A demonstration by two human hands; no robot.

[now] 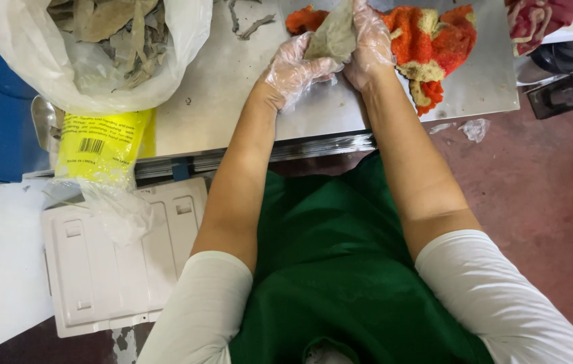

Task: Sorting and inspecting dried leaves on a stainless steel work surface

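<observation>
The left hand [293, 71] and right hand [369, 47], both in thin see-through gloves, are closed around a big dry leaf [332, 37] above the metal counter [232, 94], by an orange cloth [435, 40]. A hard squeeze might crack it

A clear plastic bag [44, 61] of dried grey leaves sits on a steel surface [226, 87] beside an orange-and-cream cloth [435, 40]; a yellow printed bag [101, 145] hangs over a white plastic panel [111, 269].
</observation>
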